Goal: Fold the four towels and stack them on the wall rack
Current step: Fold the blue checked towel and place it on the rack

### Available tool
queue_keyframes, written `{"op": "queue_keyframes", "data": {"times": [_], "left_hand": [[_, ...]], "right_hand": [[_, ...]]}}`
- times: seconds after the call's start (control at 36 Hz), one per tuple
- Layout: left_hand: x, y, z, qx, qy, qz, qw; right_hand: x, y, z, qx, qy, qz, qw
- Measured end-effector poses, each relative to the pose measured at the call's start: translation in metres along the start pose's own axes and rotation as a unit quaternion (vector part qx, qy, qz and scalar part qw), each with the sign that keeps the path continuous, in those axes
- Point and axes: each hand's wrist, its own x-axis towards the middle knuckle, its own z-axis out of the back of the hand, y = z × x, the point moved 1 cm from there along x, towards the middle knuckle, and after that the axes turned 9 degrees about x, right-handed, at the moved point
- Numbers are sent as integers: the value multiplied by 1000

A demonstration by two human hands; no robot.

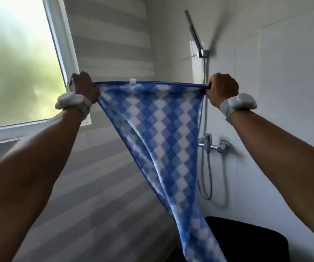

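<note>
Both arms are stretched out and raised, and a blue-and-white checked towel (pixel 162 140) is pulled taut in the air between them. The left hand (pixel 84 87) is curled into a fist round the towel's upper left corner. The right hand (pixel 221 87) has its fingers clamped on the upper right corner, so the top hem runs nearly level from one fist to the other.

A small white hanging loop (pixel 133 83) sits on that hem, nearer the left hand. Below the hem the cloth narrows and twists as it falls, trailing down to the lower edge of the view. There it passes in front of a dark, black object (pixel 246 241); what that object is cannot be told from here. The towel touches nothing else that I can see.

Each wrist carries a white strapped device, one on the left (pixel 73 103) and one on the right (pixel 239 104).

Behind the towel is the corner of a bathroom. A frosted window (pixel 16 63) glows green and white on the left, beside a wall of grey and white horizontal stripes (pixel 114 44). On the white tiled wall (pixel 284 72) to the right are a hand shower head (pixel 194 31) in its holder, a chrome mixer tap (pixel 212 145) lower down, and a hose (pixel 205 167) looping beneath it.
</note>
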Motion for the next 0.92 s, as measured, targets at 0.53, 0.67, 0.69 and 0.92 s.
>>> {"op": "queue_keyframes", "data": {"times": [0.53, 0.67, 0.69, 0.92], "left_hand": [[34, 85, 85, 70, -130, 105, 983], [22, 107, 86, 78, -40, 67, 994], [17, 110, 85, 71, -19, 61, 995], [-9, 160, 72, 30, 162, 58, 985]], "right_hand": [[50, 93, -37, 154, 199, 213, 944], [36, 104, -59, 115, 275, 224, 928], [33, 103, -64, 110, 288, 220, 925], [18, 98, -99, 126, 335, 191, 914]]}}
